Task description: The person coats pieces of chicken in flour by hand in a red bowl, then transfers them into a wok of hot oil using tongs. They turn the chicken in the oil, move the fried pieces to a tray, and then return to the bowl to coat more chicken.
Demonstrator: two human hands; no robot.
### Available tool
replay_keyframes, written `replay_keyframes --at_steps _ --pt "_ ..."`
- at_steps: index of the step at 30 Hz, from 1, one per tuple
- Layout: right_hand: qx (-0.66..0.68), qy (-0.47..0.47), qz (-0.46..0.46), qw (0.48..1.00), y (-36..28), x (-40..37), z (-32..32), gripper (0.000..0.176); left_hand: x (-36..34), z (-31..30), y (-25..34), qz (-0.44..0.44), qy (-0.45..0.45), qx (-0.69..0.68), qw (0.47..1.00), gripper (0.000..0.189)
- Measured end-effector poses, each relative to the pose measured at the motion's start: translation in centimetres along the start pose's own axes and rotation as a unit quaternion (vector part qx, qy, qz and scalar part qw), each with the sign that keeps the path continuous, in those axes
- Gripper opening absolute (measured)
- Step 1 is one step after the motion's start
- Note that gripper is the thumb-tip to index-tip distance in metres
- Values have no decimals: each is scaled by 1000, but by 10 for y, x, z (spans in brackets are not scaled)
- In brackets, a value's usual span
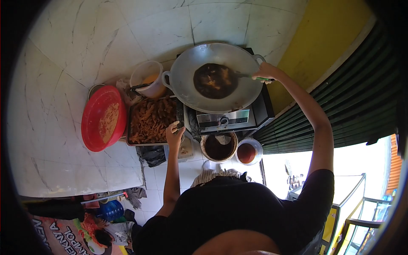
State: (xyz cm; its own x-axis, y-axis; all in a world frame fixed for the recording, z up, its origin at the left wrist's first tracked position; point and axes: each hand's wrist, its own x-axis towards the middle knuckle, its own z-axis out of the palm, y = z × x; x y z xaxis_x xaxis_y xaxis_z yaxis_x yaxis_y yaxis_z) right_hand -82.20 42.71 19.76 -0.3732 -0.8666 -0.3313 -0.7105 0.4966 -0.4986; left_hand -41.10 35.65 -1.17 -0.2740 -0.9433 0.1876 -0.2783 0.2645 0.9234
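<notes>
A large grey metal wok (187,91) sits on the stove, with dark oil (208,87) in its middle and pale, frothy food (212,77) in the oil. My right hand (267,73) is closed around a green-handled spatula (243,75) at the wok's right rim; the spatula's far end is hidden in the oil. Further left and lower, my left hand (174,132) is at the right edge of a tray (146,143) heaped with brown fried pieces (151,119). Its fingers are slightly bent and apart, with pale coating on the tips and nothing visible in them.
A red basin (90,123) with floury residue stands left of the tray. Behind the tray is a clear plastic tub (146,74) of orange liquid. Below the stove front (223,120) are a bucket of dark contents (219,146) and a tub of reddish liquid (247,153).
</notes>
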Motion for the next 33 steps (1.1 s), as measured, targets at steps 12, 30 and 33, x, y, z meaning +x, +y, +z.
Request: replay_keyframes --at_steps 12,30,33 --pt "-92 -11 -87 992 -41 -12 48 38 -1 0 4 7 0 -2 1000 36" --pt "-72 64 -54 994 -47 -25 49 33 -2 0 2 17 1 -8 1000 35" --pt "-71 69 -47 994 -39 -24 49 36 -2 0 1 17 -3 -9 1000 35"
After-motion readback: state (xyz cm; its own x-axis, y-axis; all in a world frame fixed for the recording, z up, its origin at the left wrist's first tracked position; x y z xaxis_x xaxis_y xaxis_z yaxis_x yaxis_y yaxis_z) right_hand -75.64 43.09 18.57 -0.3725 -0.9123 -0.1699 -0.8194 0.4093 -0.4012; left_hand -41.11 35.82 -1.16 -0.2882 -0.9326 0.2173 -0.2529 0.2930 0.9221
